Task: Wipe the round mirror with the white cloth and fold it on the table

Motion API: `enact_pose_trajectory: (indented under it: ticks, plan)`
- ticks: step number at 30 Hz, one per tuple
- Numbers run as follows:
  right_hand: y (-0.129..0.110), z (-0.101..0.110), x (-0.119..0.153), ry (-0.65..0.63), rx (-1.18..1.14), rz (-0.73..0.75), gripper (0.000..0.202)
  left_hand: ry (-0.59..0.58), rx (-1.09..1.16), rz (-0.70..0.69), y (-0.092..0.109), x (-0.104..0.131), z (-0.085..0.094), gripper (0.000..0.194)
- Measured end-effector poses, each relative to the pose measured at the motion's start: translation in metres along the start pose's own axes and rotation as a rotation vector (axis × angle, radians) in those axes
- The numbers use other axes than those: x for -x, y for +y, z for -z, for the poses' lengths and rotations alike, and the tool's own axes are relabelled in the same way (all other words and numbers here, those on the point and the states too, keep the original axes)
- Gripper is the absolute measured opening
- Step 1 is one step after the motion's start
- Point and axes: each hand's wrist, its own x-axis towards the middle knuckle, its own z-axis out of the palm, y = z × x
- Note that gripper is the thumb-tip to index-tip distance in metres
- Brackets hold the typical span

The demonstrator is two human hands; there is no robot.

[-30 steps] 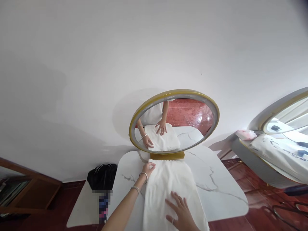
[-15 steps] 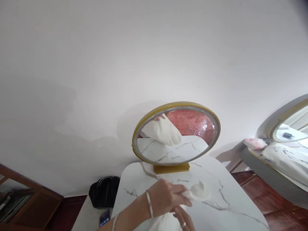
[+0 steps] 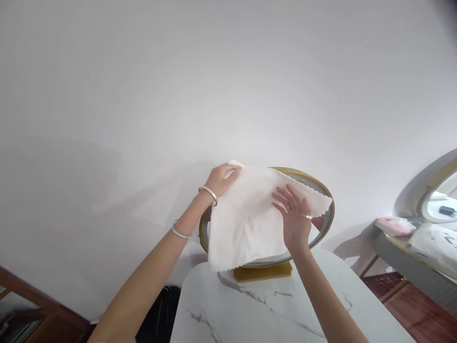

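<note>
Pale wall (image 3: 228, 76) rises behind a marbled bench (image 3: 250, 309), where a white cloth (image 3: 246, 224) drapes across an oval mirror (image 3: 326, 221), its wider spread running left to right. The left hand (image 3: 224, 179) pinches its far left corner; the right hand (image 3: 294, 212), fingers spread, is over its right half, contact unclear. Most of the mirror is hidden, and the bench's near edge is cut off.

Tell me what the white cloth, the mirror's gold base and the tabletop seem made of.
White cloth: soft, matte fabric, judging by its loose drape and zigzag edge.
Gold base: smooth, with a dull sheen; perhaps painted metal, though plastic is possible.
Tabletop: smooth white with grey, marble-like veins; real stone or a printed surface, I cannot tell.
</note>
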Motion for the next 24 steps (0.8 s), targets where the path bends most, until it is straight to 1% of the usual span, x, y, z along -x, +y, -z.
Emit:
enact_pose_trajectory:
  ticks: [1,2,4,5,6,8,9,11,14,16,17,19,22,24]
  plan:
    - [0.008,0.001,0.001,0.041,0.100,0.060,0.059,0.010,-0.057,0.010,-0.001,0.001,-0.009,0.028]
    - [0.016,0.004,0.003,0.076,0.218,0.117,0.056,0.050,-0.130,0.005,0.000,0.004,-0.018,0.029]
    - [0.032,0.012,0.008,0.119,0.464,0.205,0.052,0.166,-0.282,-0.045,0.006,0.012,-0.031,0.032]
    - [0.038,0.015,0.009,0.125,0.570,0.229,0.052,0.193,-0.334,-0.081,0.009,0.015,-0.036,0.034]
    - [0.042,0.018,0.010,0.128,0.658,0.242,0.052,0.182,-0.363,-0.112,0.012,0.017,-0.039,0.036]
    - [0.046,0.019,0.008,0.134,0.785,0.268,0.053,0.106,-0.376,-0.132,0.015,0.019,-0.046,0.044]
    - [0.047,0.017,0.005,0.129,0.839,0.294,0.054,0.075,-0.375,-0.119,0.015,0.018,-0.049,0.047]
    - [0.047,0.010,-0.002,0.091,0.957,0.396,0.056,0.065,-0.380,-0.083,0.013,0.016,-0.055,0.048]
    - [0.048,-0.008,-0.014,-0.008,1.148,0.623,0.058,0.121,-0.380,-0.086,0.011,0.011,-0.061,0.045]
    - [0.052,-0.017,-0.020,-0.007,1.219,0.713,0.058,0.144,-0.375,-0.105,0.014,0.008,-0.064,0.042]
    - [0.054,-0.018,-0.022,0.020,1.231,0.728,0.057,0.146,-0.378,-0.114,0.017,0.005,-0.066,0.042]
    - [0.060,-0.013,-0.027,0.113,1.227,0.715,0.055,0.125,-0.398,-0.139,0.027,-0.002,-0.069,0.041]
    - [0.070,0.009,-0.032,0.274,1.162,0.647,0.060,0.063,-0.449,-0.217,0.049,-0.017,-0.079,0.041]
    - [0.076,0.025,-0.035,0.373,1.097,0.559,0.065,0.037,-0.476,-0.264,0.062,-0.027,-0.087,0.041]
